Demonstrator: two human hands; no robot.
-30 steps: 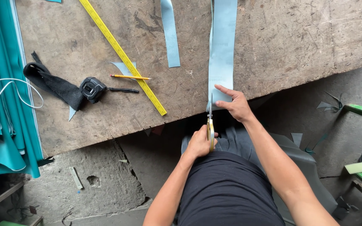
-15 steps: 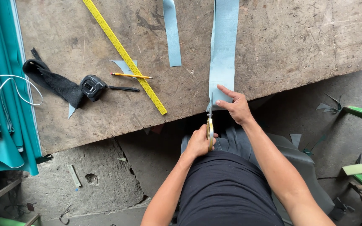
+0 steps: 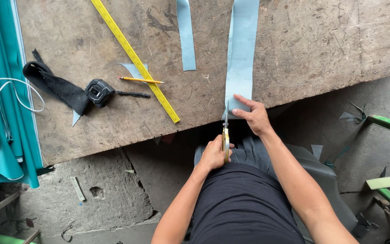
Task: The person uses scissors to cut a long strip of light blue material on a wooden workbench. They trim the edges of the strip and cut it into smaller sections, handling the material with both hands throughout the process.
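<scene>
Scissors [image 3: 225, 131] cutting strip [image 3: 241, 58] at bench [image 3: 339, 40] edge.
Left hand [image 3: 214, 155] grips scissors; right hand [image 3: 254, 115] spread flat, pinning strip; blades probably part-open; cut straight.

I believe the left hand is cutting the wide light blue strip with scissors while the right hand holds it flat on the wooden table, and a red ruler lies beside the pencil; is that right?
Not quite: the head view shows the ruler is yellow, not red. The rest stands: the left hand works the scissors into the wide light blue strip, the right hand presses it to the wooden table, and the ruler lies beside the pencil.

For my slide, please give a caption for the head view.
Left hand works scissors into a grey-blue strip; right hand pins it.
</scene>
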